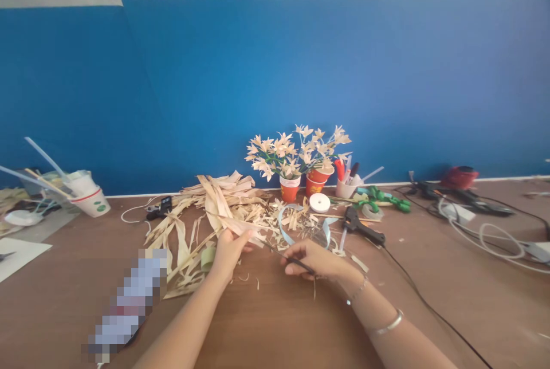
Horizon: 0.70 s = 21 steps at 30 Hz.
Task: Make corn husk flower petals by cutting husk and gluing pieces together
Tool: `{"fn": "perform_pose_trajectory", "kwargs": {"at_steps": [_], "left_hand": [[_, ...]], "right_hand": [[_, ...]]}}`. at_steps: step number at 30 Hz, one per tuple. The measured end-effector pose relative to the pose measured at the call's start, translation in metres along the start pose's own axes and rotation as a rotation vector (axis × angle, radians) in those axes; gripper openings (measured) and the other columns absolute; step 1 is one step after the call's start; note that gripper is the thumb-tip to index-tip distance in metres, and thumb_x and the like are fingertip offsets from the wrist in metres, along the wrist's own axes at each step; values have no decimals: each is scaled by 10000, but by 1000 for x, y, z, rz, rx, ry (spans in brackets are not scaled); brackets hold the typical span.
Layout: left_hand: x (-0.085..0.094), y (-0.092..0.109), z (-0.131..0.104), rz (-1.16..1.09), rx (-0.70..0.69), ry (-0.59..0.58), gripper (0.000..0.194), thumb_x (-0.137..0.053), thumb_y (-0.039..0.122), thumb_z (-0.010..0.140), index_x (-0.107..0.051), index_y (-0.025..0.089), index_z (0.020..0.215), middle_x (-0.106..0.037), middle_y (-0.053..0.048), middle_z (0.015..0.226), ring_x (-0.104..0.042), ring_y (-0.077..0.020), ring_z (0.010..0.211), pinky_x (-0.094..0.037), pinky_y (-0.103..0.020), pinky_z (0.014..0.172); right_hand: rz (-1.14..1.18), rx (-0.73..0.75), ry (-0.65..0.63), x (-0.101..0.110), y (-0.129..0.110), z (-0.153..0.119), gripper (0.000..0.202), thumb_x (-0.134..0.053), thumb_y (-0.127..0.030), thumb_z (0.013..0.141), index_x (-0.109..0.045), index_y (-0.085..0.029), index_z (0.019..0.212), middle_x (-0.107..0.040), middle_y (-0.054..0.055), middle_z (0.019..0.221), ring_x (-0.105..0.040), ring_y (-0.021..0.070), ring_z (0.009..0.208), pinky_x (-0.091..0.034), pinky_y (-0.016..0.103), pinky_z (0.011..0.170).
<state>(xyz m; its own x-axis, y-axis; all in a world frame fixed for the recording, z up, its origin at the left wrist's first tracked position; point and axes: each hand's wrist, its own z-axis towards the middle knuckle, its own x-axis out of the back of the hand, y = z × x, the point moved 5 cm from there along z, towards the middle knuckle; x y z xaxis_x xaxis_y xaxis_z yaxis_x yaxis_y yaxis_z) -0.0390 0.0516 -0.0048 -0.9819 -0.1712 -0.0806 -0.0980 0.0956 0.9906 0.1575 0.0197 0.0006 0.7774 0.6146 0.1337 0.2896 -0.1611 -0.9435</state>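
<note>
My left hand [230, 254] pinches a pale dried corn husk [240, 224] between thumb and fingers, in front of the heap. In my right hand [311, 260] is a pair of dark, slim scissors [296, 263], its tip at the husk's right end. The finger loops are mostly hidden by the hand. Behind both hands lies a pile of dried husks [223, 191] with many cut scraps [296, 219]. A light blue ribbon [283, 226] curls among the scraps, near a white spool [319, 203].
Husk flowers [279, 151] stand in red paper cups [289, 190] at the back. A black glue gun [361, 226] trails its cord to the right. A blurred-out object [129, 306] lies at left. Cables [498, 237] cover the right side; a white cup [92, 203] tilts at left.
</note>
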Motion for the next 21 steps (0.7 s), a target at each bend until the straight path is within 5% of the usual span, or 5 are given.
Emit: {"fn": "perform_pose_trajectory", "kwargs": {"at_steps": [21], "left_hand": [[-2,-2,1,-62,26,-66,138,-649,155,746,-601,113,869,-718,-56,745,-669,-148,587,-530,-210,496]], "right_hand": [[177,-18,-85,1,15,3,344,-765,-369,639,-673,-113,849,-534,-37,564,-386,13,383,-215,146,347]]}}
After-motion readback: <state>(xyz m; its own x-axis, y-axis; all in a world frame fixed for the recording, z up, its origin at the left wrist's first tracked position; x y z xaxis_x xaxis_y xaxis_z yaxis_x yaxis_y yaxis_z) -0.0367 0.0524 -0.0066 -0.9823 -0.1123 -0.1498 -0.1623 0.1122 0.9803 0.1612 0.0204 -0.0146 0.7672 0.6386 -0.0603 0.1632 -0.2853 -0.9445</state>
